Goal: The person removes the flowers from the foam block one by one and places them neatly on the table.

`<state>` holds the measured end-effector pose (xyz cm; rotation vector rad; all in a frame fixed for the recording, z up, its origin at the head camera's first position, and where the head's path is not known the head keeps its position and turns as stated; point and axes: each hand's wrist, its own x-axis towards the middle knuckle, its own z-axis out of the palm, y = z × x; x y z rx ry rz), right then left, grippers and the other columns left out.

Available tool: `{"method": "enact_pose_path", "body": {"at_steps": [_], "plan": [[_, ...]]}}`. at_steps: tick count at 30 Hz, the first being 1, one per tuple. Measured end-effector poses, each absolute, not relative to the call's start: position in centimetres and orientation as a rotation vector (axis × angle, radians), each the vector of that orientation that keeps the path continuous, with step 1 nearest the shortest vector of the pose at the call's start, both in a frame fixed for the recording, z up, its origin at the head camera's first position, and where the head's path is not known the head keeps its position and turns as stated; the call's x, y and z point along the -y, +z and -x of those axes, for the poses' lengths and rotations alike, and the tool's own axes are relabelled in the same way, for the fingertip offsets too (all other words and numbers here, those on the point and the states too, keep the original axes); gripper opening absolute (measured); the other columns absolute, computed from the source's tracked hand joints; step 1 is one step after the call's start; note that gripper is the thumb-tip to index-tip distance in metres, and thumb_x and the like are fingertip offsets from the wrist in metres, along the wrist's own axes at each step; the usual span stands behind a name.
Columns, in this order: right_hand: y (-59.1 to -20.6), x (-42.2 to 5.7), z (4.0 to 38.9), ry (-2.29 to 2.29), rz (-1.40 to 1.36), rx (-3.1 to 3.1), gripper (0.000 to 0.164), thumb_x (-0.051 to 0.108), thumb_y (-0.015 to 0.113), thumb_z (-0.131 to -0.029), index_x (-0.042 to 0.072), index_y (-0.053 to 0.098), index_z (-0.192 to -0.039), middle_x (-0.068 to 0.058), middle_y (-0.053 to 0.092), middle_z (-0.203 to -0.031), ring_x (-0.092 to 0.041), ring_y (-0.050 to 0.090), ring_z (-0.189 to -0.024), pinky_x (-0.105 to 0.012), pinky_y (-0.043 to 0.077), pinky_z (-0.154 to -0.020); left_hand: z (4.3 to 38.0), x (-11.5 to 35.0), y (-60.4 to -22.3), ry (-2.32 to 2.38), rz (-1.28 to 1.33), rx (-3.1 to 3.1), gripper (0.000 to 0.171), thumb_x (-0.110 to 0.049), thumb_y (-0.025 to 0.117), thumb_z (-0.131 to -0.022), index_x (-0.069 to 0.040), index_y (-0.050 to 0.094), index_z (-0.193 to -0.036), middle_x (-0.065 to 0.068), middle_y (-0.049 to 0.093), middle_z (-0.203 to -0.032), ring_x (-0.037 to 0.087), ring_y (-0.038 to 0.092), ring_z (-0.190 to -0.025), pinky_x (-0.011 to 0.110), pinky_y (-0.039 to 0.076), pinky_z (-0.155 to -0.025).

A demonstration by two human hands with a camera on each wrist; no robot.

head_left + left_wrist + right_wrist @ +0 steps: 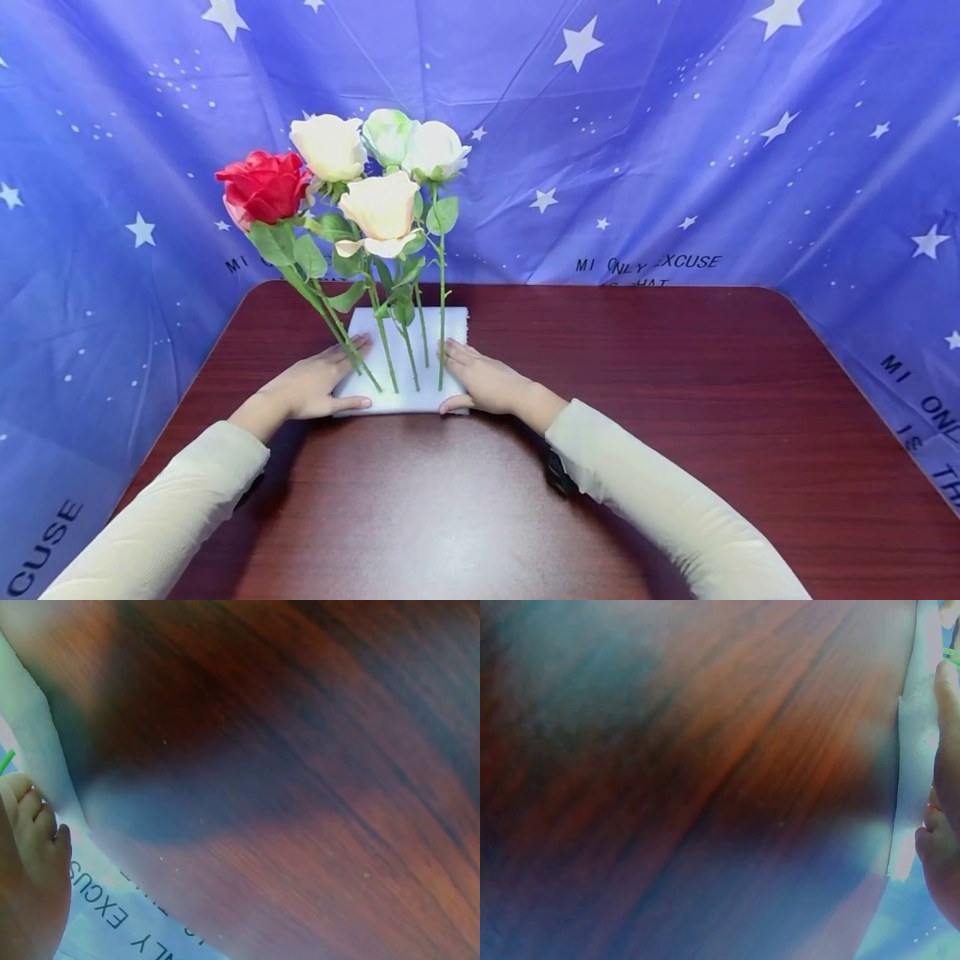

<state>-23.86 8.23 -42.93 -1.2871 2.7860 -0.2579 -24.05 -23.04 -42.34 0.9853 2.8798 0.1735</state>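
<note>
- Nearest, two cream fabric sleeves (165, 492) reach over the glossy red-brown wood-grain worktop (675, 417).
- The left hand (315, 390) and right hand (491, 385) rest at opposite sides of a flat white foam-like block (408, 407), fingers extended, thumbs spread, gripping no stem.
- The block lies on the worktop between the hands; slim green stems rise from it, the left ones leaning outward.
- They carry a peach artificial-looking rose (380, 207), a full red rose (266, 187) half hiding a pink bloom (237, 213) and, behind, cream (330, 148), white (437, 148) and green-tinged white roses (386, 137).
- Setting these stems looks done; steadying the block seems in hand, and whether any adjusting is left cannot be told.
- Farthest hangs a blue star-printed cloth (637, 167).
</note>
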Motion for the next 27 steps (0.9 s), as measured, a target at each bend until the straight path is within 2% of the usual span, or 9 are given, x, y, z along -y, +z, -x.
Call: {"method": "enact_pose_path", "body": {"at_steps": [16, 27], "plan": [[-42.6, -9.5, 22.5, -0.546, 1.092, -2.721, 0.080, 0.047, 0.056, -0.094, 0.000, 0.025, -0.151, -0.016, 0.021, -0.160, -0.029, 0.018, -0.151, -0.042, 0.018, -0.124, 24.1, 22.9, -43.1, 0.195, -0.948, -2.876, 0.094, -0.060, 0.059, -0.085, -0.005, 0.023, -0.153, 0.016, 0.022, -0.160, 0.035, 0.027, -0.146, 0.049, 0.033, -0.115], [-40.8, -12.2, 21.2, -0.737, 1.006, -2.707, 0.074, 0.038, 0.057, -0.096, -0.001, 0.025, -0.151, -0.017, 0.026, -0.159, -0.033, 0.021, -0.149, -0.047, 0.023, -0.121, 23.9, 22.9, -42.6, 0.181, -0.945, -2.880, 0.095, -0.059, 0.062, -0.084, -0.003, 0.026, -0.151, 0.017, 0.025, -0.159, 0.038, 0.028, -0.145, 0.050, 0.030, -0.116]]}}
